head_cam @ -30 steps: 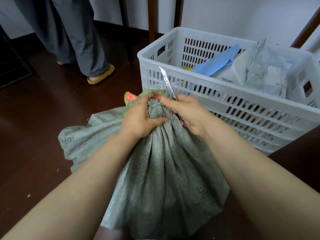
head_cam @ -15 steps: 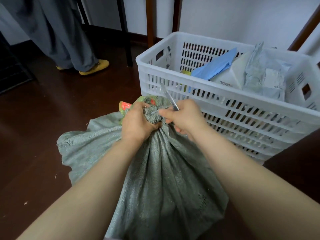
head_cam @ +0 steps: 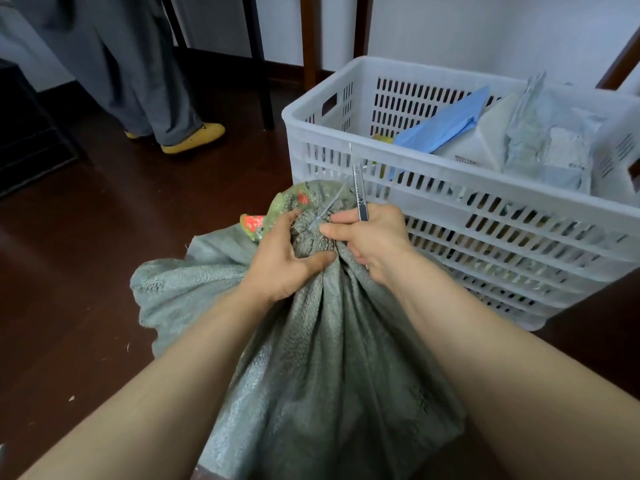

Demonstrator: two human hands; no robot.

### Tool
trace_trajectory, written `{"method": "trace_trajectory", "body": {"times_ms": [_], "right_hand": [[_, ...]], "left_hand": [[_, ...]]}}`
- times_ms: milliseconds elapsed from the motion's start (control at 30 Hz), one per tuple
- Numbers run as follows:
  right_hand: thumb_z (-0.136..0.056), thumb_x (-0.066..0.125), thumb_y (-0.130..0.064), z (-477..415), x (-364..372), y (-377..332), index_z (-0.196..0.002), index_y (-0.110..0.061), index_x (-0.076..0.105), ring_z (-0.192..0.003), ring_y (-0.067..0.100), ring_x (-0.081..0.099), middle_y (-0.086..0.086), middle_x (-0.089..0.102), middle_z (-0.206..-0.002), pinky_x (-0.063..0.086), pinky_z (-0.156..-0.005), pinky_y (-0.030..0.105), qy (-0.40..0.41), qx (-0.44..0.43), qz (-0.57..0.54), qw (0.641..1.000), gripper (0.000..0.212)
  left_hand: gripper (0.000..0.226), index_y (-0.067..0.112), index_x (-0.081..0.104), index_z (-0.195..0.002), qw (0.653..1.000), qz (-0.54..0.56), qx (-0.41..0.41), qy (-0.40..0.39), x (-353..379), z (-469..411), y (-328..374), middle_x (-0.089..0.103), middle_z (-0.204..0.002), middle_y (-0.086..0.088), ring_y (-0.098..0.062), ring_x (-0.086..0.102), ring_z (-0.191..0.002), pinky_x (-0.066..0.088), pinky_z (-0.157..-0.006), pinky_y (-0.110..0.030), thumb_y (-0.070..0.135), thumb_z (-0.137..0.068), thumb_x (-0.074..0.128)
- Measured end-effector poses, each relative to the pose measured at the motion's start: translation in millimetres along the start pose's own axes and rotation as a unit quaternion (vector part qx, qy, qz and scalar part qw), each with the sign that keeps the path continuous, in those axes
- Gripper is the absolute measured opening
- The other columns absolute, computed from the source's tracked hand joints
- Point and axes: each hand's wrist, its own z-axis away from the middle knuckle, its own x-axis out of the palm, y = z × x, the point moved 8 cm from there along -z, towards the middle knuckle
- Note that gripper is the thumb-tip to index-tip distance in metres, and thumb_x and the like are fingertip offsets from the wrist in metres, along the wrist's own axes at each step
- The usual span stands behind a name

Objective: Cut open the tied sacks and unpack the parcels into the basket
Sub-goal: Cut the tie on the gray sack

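Left hand [head_cam: 287,258] clenched round the gathered neck of the sack [head_cam: 329,375], thumb lying across the front just under the bunched top, fingers wrapped round the far side. Right hand [head_cam: 370,244] grasping a slim metal utility knife [head_cam: 360,195], handle buried in the curled fingers, blade end standing up and away toward the basket; thumb reaches forward to touch the bunched cloth beside the left hand. A thin pale tie [head_cam: 323,216] runs round the neck between the two hands, one loose end sticking up; whether it is cut, cannot tell. Sack is grey-green woven material, standing on the dark wood floor [head_cam: 86,271] directly below the camera, folds fanning down from the neck. Past the tie the mouth flares open, with green and red printed material [head_cam: 277,209] showing at its left edge. White slotted plastic basket [head_cam: 485,216] sits on the floor just beyond and to the right of the sack, its near wall close behind the knife. Inside it: a blue parcel [head_cam: 443,124] leaning at an angle, a white parcel [head_cam: 485,143] beside it, a grey padded parcel [head_cam: 554,147] further right. Far left, another person's grey trouser legs [head_cam: 145,81] and yellow slippers [head_cam: 197,138], well apart from the sack. Dark furniture legs [head_cam: 258,64] stand against the white wall.
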Motion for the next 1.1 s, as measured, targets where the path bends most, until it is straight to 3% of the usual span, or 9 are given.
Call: {"method": "trace_trajectory", "body": {"times_ms": [167, 300, 400, 500, 567, 700, 800, 967, 1100], "right_hand": [[-0.076, 0.078, -0.008, 3, 6, 5, -0.083, -0.017, 0.059, -0.033, 0.005, 0.035, 0.005, 0.061, -0.071, 0.025, -0.030, 0.016, -0.017, 0.009, 0.000, 1.000, 0.022], [-0.093, 0.056, -0.039, 7, 0, -15, -0.085, -0.023, 0.047, -0.040, 0.010, 0.038, 0.004, 0.062, -0.085, 0.027, -0.031, 0.018, -0.009, -0.047, 0.092, 0.995, 0.020], [-0.102, 0.033, -0.034, 8, 2, -28, -0.098, -0.018, 0.052, -0.052, 0.011, 0.045, 0.001, 0.057, -0.079, 0.035, -0.048, 0.027, -0.018, -0.122, 0.221, 0.967, 0.026], [-0.102, 0.034, -0.026, 11, 9, -29, -0.106, -0.015, 0.058, -0.067, 0.017, 0.052, -0.007, 0.051, -0.071, 0.047, -0.068, 0.035, -0.041, -0.163, 0.322, 0.932, 0.027], [-0.102, 0.034, -0.023, 15, 12, -27, -0.113, -0.015, 0.059, -0.067, 0.014, 0.052, -0.012, 0.045, -0.065, 0.049, -0.073, 0.032, -0.055, -0.174, 0.399, 0.899, 0.028], [-0.101, 0.036, -0.017, 25, 19, -25, -0.114, -0.013, 0.054, -0.073, 0.019, 0.061, -0.007, 0.051, -0.071, 0.050, -0.074, 0.032, -0.065, -0.190, 0.493, 0.847, 0.023], [-0.102, 0.033, -0.022, 26, 22, -22, -0.113, -0.009, 0.050, -0.072, 0.025, 0.060, 0.004, 0.058, -0.084, 0.046, -0.062, 0.032, -0.053, -0.201, 0.528, 0.823, 0.023], [-0.103, 0.031, -0.019, 25, 25, -17, -0.110, -0.007, 0.047, -0.064, 0.023, 0.046, -0.001, 0.040, -0.066, 0.035, -0.053, 0.031, -0.031, -0.232, 0.589, 0.774, 0.022], [-0.100, 0.037, -0.011, 24, 24, -13, -0.110, -0.008, 0.047, -0.064, 0.023, 0.046, -0.002, 0.039, -0.066, 0.034, -0.052, 0.031, -0.015, -0.228, 0.599, 0.768, 0.015]], "left_hand": [[0.065, 0.007, 0.049, -0.134, 0.995, -0.069, 0.028, 0.070, -11, -2, 0, 0.056, -0.123, -0.003, -0.017, 0.052, -0.115, 0.033, -0.091, -0.015, 0.024, -0.078, 0.077], [0.065, 0.009, 0.056, -0.130, 0.988, -0.101, 0.046, 0.106, -16, -11, 7, 0.060, -0.125, -0.013, -0.025, 0.054, -0.117, 0.036, -0.095, -0.023, 0.026, -0.073, 0.081], [0.068, 0.010, 0.060, -0.124, 0.986, -0.093, 0.016, 0.135, -22, -13, 6, 0.065, -0.120, -0.007, -0.020, 0.059, -0.111, 0.039, -0.092, -0.021, 0.029, -0.065, 0.086], [0.069, 0.009, 0.063, -0.119, 0.984, -0.091, -0.017, 0.150, -25, -14, 3, 0.067, -0.115, -0.006, -0.018, 0.061, -0.106, 0.043, -0.089, -0.023, 0.034, -0.060, 0.089], [0.065, 0.009, 0.066, -0.115, 0.984, -0.087, -0.019, 0.155, -27, -14, 4, 0.069, -0.112, -0.004, -0.017, 0.062, -0.103, 0.042, -0.085, -0.021, 0.033, -0.060, 0.089], [0.055, 0.008, 0.069, -0.111, 0.984, -0.088, -0.009, 0.157, -28, -11, 12, 0.070, -0.110, -0.007, -0.015, 0.061, -0.100, 0.037, -0.078, -0.018, 0.029, -0.064, 0.087], [0.054, 0.006, 0.068, -0.112, 0.984, -0.083, -0.012, 0.157, -27, -10, 14, 0.069, -0.113, -0.010, -0.019, 0.061, -0.106, 0.035, -0.078, -0.017, 0.026, -0.065, 0.087], [0.063, 0.004, 0.065, -0.118, 0.983, -0.087, -0.023, 0.157, -27, -12, 13, 0.066, -0.119, -0.012, -0.022, 0.059, -0.112, 0.038, -0.085, -0.021, 0.028, -0.064, 0.087], [0.078, 0.005, 0.058, -0.128, 0.985, -0.081, -0.043, 0.149, -26, -16, 7, 0.062, -0.127, -0.010, -0.020, 0.057, -0.118, 0.041, -0.097, -0.026, 0.033, -0.061, 0.088]]}}
